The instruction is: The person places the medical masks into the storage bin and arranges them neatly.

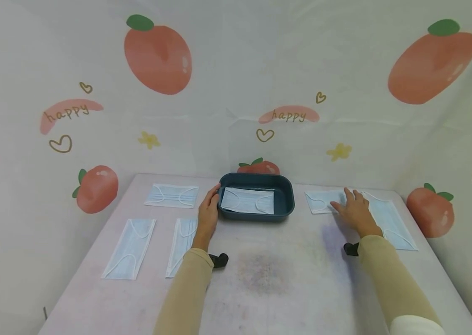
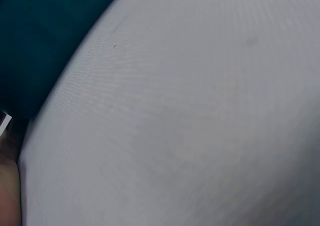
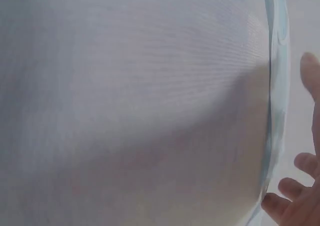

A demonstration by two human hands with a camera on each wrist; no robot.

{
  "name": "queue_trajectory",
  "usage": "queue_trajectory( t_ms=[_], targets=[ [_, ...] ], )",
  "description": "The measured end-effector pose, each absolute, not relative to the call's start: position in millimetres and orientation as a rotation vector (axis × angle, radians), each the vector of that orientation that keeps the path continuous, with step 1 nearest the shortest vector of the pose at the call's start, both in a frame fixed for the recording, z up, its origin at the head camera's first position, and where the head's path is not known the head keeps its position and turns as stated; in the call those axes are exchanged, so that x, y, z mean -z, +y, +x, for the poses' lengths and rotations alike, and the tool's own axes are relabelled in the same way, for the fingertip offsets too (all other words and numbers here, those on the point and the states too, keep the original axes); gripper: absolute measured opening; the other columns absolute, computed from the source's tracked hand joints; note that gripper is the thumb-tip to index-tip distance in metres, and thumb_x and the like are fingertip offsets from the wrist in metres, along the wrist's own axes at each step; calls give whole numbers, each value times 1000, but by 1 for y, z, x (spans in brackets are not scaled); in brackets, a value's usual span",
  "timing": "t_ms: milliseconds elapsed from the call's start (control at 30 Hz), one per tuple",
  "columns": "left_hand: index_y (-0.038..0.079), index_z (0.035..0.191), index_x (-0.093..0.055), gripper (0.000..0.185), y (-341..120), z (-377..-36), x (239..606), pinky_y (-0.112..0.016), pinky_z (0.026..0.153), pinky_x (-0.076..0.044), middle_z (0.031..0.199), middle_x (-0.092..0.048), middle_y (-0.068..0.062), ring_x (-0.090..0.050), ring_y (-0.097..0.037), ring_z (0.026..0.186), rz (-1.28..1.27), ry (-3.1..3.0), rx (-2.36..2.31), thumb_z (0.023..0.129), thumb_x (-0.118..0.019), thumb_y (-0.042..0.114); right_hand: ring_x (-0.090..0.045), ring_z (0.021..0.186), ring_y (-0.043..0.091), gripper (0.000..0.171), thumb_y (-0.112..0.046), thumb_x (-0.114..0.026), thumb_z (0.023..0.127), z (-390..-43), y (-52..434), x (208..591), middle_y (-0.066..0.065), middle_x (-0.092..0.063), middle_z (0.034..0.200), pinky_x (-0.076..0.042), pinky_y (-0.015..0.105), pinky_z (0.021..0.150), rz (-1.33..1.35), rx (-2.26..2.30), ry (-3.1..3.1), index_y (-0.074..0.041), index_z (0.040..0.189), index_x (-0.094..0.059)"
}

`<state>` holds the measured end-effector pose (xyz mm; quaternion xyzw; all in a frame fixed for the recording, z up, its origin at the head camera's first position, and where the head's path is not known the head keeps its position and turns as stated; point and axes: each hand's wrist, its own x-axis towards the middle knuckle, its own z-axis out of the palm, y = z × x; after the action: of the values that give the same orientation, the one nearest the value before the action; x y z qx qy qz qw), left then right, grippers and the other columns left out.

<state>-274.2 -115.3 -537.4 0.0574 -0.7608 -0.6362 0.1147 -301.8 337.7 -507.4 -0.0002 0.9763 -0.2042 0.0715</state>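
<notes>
A dark teal bin (image 1: 256, 216) stands near the back of the table with a light blue face mask (image 1: 247, 201) lying inside. My left hand (image 1: 208, 211) rests against the bin's left side, its fingers stretched along the wall near the rim. In the left wrist view, only a bit of that hand (image 2: 9, 191) shows below the teal wall (image 2: 45, 41). To the right of the bin, my right hand (image 1: 357, 213) reaches over a flat face mask (image 1: 321, 202) with fingers spread. The right wrist view shows its fingers (image 3: 292, 188) beside the mask (image 3: 277, 101), edge-on.
Another mask (image 1: 392, 223) lies right of my right hand. On the left side are a back mask (image 1: 172, 195), a front-left mask (image 1: 129, 249) and one (image 1: 181, 244) partly behind my left arm. A white printed curtain (image 1: 227, 83) rises behind the table (image 1: 261, 302).
</notes>
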Motion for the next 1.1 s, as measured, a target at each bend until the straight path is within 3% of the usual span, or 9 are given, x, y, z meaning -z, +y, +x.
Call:
queue_trajectory(
  t_ms=[367,633,1100],
  targets=[
    [34,144,-57,39,-117,-274,536,-45,127,-31,156,-51,5,-40,-19,151,163,-2237,1863,108,-41,31,-22,135,71,77,-31,-56,102,-303,333,510,48,-16,153,-27,76,114,78,619,2996,12,154,-20],
    [34,144,-57,39,-116,-274,536,-44,127,-32,156,-51,5,-40,-19,151,169,-2238,1863,109,-41,31,-29,132,70,84,-31,-66,96,-304,331,508,47,-20,152,-35,75,109,199,655,3010,8,155,-23],
    [36,144,-56,39,-117,-275,537,-44,127,-32,156,-51,7,-40,-18,151,173,-2242,1855,108,-41,33,-27,130,68,99,-34,-78,86,-296,334,500,48,-24,150,-33,75,101,243,701,2985,4,157,-20]
  ],
)
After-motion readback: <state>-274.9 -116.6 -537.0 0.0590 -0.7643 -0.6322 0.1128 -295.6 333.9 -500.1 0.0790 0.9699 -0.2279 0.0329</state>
